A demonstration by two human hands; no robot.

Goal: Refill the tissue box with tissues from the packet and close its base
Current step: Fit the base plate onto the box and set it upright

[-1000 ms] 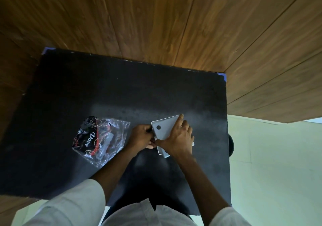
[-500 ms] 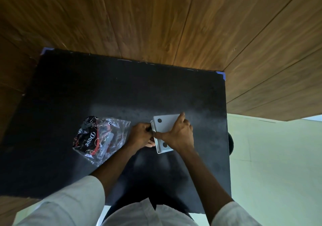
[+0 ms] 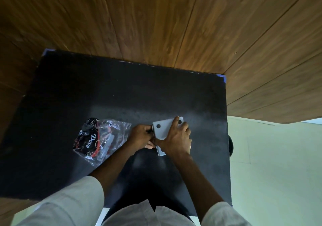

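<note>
Closing the base looks like the step in hand: the tissue box (image 3: 164, 130) is lying base-up on the black desk (image 3: 122, 95), a pale grey slab with dark round feet showing at two corners. Judging from that, the refill part seems done; whether the base is fully seated cannot be told, since its near half is hidden under the hands.

To do it well: keeping the panel square to the body, pressing evenly along the seam instead of at one corner, and holding the box down so it is not sliding on the smooth desk. Checking all edges are flush before letting go. Risk is one edge popping up if pressure is staying only on the left side.

Right hand (image 3: 176, 138) is lying flat over the base, fingers spread and reaching toward 12 o'clock, index tip resting near the far right foot, palm covering the near part. Left hand (image 3: 142, 136) is curled against the box's left edge at 9 o'clock, fingertips pinching or pushing at the seam; exact contact is too small to tell. Both forearms are coming up from 6 o'clock and converging on the box.

The tissue packet (image 3: 101, 138) is lying crumpled at 9 o'clock of the box, just beside the left wrist, apart from the box.
</note>
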